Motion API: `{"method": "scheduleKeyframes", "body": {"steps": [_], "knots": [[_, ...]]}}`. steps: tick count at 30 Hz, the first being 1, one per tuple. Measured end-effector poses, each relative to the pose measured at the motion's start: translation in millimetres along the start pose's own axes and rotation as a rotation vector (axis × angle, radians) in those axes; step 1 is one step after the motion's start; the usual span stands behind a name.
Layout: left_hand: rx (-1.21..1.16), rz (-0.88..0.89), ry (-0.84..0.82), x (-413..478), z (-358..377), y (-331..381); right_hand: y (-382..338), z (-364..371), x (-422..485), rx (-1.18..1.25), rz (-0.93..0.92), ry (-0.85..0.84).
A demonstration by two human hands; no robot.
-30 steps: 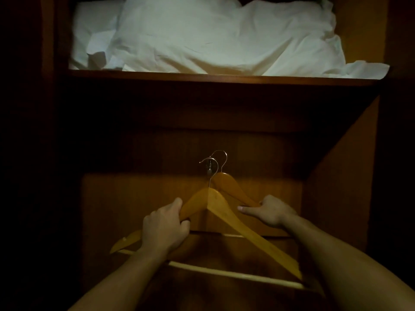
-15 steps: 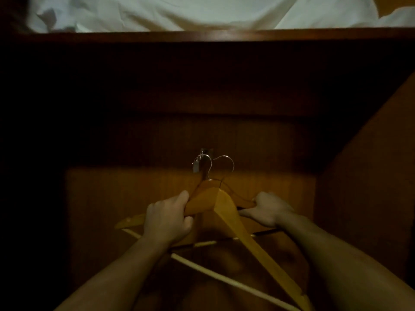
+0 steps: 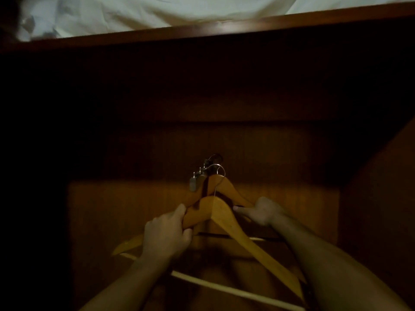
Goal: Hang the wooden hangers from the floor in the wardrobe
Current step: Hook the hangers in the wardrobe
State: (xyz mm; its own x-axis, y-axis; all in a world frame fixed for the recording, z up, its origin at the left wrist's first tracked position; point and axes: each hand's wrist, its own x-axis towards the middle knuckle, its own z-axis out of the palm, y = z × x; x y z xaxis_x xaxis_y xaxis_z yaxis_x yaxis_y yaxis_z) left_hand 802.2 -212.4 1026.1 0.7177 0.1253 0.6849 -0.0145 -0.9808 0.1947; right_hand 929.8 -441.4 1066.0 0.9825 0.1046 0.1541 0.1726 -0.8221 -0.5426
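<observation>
Two wooden hangers with silver wire hooks are held up inside the dark wardrobe. The near hanger [image 3: 226, 223] has a pale crossbar; my left hand [image 3: 166, 235] is shut around its left arm. The far hanger [image 3: 224, 187] sits just behind it, and my right hand [image 3: 260, 211] grips its right arm. Both hooks reach up to a small metal rail bracket [image 3: 197, 178] on the back panel; whether either hook rests on it I cannot tell.
A wooden shelf edge [image 3: 202, 33] crosses the top, with white bedding [image 3: 157, 12] on it. The wardrobe's back panel [image 3: 112, 209] is lit low down; a side wall [image 3: 381, 198] closes the right. The left side is black.
Both hangers have moved forward and up toward the metal bracket, and the two hooks are closer together. The view has tilted down, so less bedding shows.
</observation>
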Motion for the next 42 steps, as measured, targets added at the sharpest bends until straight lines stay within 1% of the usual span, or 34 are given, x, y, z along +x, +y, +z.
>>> {"method": "scheduleKeyframes", "body": {"steps": [2,5,9,15,19,21,23,24,26,27,29,31,33,35,38,40,42], "knots": [[0.006,0.000,-0.022,2.7,4.3,-2.9,0.5,2.4,12.2,0.031,0.010,-0.023],[0.038,0.001,-0.044,7.1,10.0,-5.8,1.1,9.0,25.2,0.009,0.005,-0.043],[0.061,-0.015,-0.039,13.4,14.3,-7.4,3.9,22.8,34.7,-0.025,0.011,-0.061],[0.074,-0.023,-0.033,17.7,17.9,-6.0,6.8,28.7,35.9,-0.002,0.021,-0.131],[0.072,-0.012,-0.041,20.2,17.6,-0.1,8.1,22.0,31.6,0.018,-0.066,-0.218],[0.063,0.005,-0.048,23.8,21.0,5.4,6.6,17.9,24.7,0.022,-0.118,-0.158],[0.034,0.004,-0.055,30.2,24.5,12.9,5.0,11.7,15.6,0.161,-0.196,-0.049],[0.004,-0.004,-0.057,34.4,25.8,16.2,4.1,7.8,9.9,0.290,-0.250,-0.031],[-0.037,-0.023,-0.052,42.9,27.3,20.2,3.2,-0.1,-0.4,0.525,-0.324,-0.106],[-0.028,-0.019,-0.049,46.7,27.6,21.4,3.6,-2.3,-4.9,0.555,-0.343,-0.153],[0.030,-0.017,-0.051,53.9,27.2,22.9,5.9,-0.6,-8.3,0.442,-0.390,-0.166],[0.081,-0.049,-0.047,62.0,28.3,22.6,4.5,2.2,-8.5,0.214,-0.450,-0.081],[0.091,-0.105,-0.057,69.2,31.0,21.0,1.1,4.0,-6.8,0.103,-0.480,-0.011],[0.027,-0.175,-0.058,75.4,37.3,16.0,-3.8,5.1,-4.4,0.058,-0.487,0.021],[-0.095,-0.292,-0.036,78.5,44.6,9.1,-11.6,9.0,1.8,0.009,-0.471,0.017],[-0.115,-0.334,-0.034,77.4,46.5,6.7,-17.3,13.9,4.2,-0.004,-0.465,0.011],[-0.087,-0.357,-0.041,75.0,49.1,4.9,-20.1,22.1,6.0,-0.005,-0.454,-0.016]]}}
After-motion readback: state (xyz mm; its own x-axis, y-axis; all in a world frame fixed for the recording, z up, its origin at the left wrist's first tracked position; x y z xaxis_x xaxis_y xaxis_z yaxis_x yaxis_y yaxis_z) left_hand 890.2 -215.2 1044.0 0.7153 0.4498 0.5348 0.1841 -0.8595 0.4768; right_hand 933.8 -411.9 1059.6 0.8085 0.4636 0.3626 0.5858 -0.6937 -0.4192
